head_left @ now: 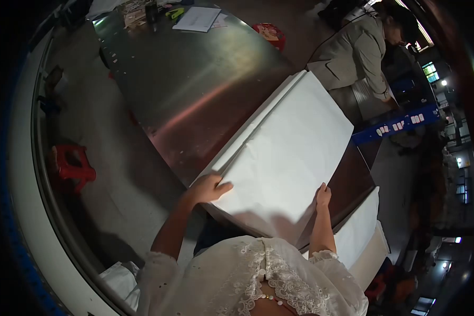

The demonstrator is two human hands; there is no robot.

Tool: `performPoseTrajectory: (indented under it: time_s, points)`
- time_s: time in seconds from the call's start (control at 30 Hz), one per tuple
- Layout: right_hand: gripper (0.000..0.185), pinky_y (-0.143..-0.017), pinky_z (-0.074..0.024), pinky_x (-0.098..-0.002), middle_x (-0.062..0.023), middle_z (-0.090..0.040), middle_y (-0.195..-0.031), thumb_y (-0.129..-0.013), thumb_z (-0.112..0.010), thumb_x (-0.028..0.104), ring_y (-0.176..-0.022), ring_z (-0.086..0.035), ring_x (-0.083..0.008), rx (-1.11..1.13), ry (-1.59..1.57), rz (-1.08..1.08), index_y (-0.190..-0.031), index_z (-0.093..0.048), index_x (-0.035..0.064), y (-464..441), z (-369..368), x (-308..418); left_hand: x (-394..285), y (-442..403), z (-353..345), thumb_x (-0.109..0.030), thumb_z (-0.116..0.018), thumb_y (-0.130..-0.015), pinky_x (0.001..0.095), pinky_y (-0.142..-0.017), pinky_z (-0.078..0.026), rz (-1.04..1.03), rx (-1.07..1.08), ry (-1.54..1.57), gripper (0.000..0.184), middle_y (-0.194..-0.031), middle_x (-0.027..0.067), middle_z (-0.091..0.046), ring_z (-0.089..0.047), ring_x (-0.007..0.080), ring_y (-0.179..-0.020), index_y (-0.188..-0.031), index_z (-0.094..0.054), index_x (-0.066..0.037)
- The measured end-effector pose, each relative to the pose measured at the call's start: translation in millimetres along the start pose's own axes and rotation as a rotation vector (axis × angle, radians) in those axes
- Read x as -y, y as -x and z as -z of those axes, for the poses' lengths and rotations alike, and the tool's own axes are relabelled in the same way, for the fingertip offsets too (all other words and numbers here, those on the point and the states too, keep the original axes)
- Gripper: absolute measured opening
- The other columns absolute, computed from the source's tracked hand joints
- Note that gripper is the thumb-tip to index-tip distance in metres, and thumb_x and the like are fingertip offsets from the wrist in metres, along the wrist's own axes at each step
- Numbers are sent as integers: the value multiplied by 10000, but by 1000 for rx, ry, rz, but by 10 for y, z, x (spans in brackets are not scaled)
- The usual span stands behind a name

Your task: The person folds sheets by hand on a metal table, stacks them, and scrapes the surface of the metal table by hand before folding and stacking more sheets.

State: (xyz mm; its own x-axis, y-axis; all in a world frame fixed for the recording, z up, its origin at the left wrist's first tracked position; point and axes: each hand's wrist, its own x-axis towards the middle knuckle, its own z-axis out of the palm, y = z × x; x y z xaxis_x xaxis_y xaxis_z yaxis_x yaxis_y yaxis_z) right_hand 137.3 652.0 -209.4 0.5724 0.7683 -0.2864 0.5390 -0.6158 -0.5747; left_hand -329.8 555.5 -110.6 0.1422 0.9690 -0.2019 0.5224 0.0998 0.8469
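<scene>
A large stack of white sheets [295,142] lies slanted on the dark metal table [195,79], its near edge close to my body. My left hand [209,189] grips the near left corner of the stack, thumb on top and fingers beneath the edge. At the near right edge, my right hand [324,195] pinches the side of the same sheets, its thumb up. The fingers under the sheets are hidden on both sides. Along the stack's left side some layers are slightly apart.
Papers [197,19] and a yellow-green tool [175,13] lie at the table's far end. A co-worker [353,52] bends over a blue machine [397,125] at the right. Red stools [73,166] stand on the floor. More white sheets [358,226] lie at my right.
</scene>
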Motion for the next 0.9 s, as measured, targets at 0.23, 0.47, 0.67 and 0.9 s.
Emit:
performPoseTrajectory:
  time_s: [0.23,0.47,0.67,0.9]
  points:
    - [531,-750,-451,-429,-249,-605,-903,-898,-451,415,-848,-584,-393,-186,73,185,-1051,-541,-86,20,100,141,-341,-1262,-403,-349,-615,-837,345,-471,-360,-12,-3,282,458,-525,62,-445,-413,119,-507,-595,-499,22]
    - [328,-678,-439,-394,-206,-604,-788,-896,-488,265,-729,-570,-357,-188,39,308,-919,-535,-59,525,95,438,171,-1089,-184,-319,-613,-838,364,-520,-385,-59,-137,359,406,-595,106,-498,-455,139,-551,-686,-529,47]
    - [478,-853,-420,-452,-276,-559,-1068,-914,-422,372,-1009,-526,-429,-121,32,186,-1150,-479,-40,476,-177,121,458,-1009,-251,-312,-599,-845,419,-546,-392,-101,-253,39,419,-652,210,-500,-488,373,-581,-665,-478,47]
    - [628,-997,-321,-396,-260,-432,-1280,-925,-323,487,-1205,-397,-394,14,-286,-19,-1286,-386,-23,358,-379,-74,437,-920,-290,-246,-588,-845,412,-547,-389,-161,-286,47,353,-643,222,-481,-443,378,-587,-671,-473,39]
